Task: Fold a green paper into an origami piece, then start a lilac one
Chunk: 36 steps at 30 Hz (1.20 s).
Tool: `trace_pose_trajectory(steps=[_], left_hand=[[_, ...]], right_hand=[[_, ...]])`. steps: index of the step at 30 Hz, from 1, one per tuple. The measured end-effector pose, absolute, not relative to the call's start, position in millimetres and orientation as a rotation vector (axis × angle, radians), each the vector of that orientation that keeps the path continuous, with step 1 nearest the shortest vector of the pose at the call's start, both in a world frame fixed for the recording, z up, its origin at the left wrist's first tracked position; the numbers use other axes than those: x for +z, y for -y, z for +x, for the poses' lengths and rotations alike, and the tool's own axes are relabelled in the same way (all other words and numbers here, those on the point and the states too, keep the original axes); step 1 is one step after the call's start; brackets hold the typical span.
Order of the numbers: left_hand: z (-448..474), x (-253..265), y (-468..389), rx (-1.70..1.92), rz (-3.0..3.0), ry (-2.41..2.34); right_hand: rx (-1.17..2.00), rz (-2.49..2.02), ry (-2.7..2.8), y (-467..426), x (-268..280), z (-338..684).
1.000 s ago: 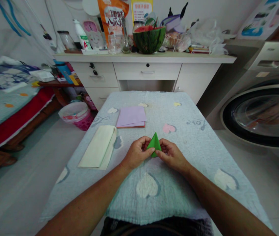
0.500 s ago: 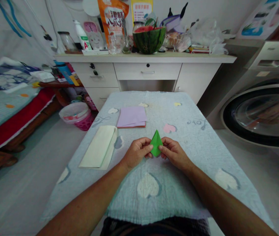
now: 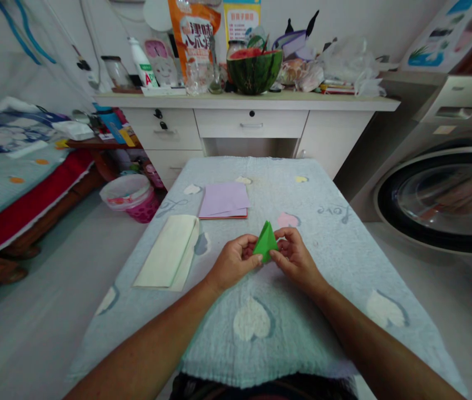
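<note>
While the left hand [image 3: 236, 259] is gripping one side of the small green folded paper [image 3: 266, 243], the right hand [image 3: 297, 258] is pinching the other between thumb and fingers, probably so that the layers are lying in line. The green piece's narrow tip is pointing away from the person, over the cloth-covered desk [image 3: 315, 311], and this central position is likely giving both thumbs equal access to its lower edges. The purple sheets [image 3: 224, 199] and the cream folded paper [image 3: 166, 253] are lying to the left, apparently out of the wrists' way. Both forearms [image 3: 161, 328] are slanting inward, thumbs lying on the near side and other fingers curling behind. Whether the hands are resting on the cloth, I cannot tell.
</note>
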State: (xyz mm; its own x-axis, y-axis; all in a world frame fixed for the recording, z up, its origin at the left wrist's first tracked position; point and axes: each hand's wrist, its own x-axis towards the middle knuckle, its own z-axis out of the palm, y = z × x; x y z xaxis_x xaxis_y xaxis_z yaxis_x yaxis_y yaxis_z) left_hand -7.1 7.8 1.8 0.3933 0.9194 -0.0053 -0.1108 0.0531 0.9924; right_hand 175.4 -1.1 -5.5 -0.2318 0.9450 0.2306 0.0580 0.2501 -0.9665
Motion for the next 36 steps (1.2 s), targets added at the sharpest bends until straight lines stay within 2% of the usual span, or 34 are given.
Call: trace_pose_trajectory(steps=[4, 9, 21, 28, 36], left_hand=[[-8.7, 0.5, -7.8, 0.958, 1.389, -0.904], [-10.4, 4.9, -7.4, 0.997, 1.517, -0.984], [-6.7, 6.1, -6.4, 1.063, 1.228, -0.82], [-8.6, 12.6, -8.2, 1.076, 1.223, -0.806], [-7.5, 11.7, -7.7, 1.056, 1.245, -0.795]], right_hand=[[0.874, -0.995, 1.702, 0.5, -3.1, 176.3], [0.761, -0.96, 1.765, -0.9, 1.1, 175.9], [0.76, -0.926, 1.831, 1.3, 3.0, 175.3], [0.691, -0.905, 1.878, 1.8, 5.9, 174.4], [0.78, -0.917, 1.871, 7.4, 18.5, 175.8]])
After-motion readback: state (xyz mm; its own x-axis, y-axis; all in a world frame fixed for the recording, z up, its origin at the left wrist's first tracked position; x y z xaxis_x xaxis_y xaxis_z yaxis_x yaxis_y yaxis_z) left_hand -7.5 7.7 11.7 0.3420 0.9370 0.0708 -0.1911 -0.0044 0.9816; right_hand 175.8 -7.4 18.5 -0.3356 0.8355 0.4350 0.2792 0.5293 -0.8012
